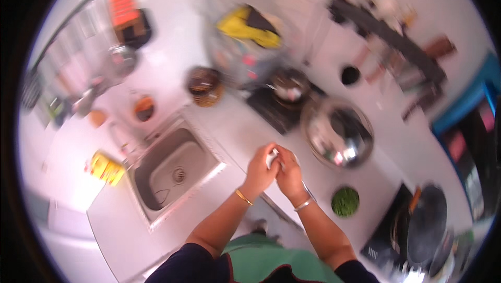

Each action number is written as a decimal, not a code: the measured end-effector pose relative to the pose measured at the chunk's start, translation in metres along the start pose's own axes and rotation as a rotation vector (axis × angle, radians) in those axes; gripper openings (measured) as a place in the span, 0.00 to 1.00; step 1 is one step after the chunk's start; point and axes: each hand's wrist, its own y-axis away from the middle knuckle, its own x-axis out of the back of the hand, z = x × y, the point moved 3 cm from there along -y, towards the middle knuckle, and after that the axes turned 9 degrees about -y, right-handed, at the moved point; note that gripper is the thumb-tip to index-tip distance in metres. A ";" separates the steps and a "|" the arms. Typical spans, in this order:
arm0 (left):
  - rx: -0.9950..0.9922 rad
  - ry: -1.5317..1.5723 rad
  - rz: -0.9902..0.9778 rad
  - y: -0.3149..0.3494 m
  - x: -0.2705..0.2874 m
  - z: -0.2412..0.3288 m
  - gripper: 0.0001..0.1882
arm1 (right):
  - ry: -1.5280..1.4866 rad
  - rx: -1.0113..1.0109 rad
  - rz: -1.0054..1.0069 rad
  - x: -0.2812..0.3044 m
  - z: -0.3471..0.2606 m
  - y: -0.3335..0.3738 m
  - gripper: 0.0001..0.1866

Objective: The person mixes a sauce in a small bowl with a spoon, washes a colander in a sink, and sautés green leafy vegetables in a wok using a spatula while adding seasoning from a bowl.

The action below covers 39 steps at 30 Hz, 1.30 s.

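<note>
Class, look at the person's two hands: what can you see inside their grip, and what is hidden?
Between the left hand and right hand, part of a white thing shows. The hands cover the rest, so its full shape and kind cannot be told.
</note>
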 end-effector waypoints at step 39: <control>-0.010 0.168 0.641 -0.104 0.554 -0.221 0.14 | -1.030 0.058 -0.287 -0.549 -0.351 -0.358 0.08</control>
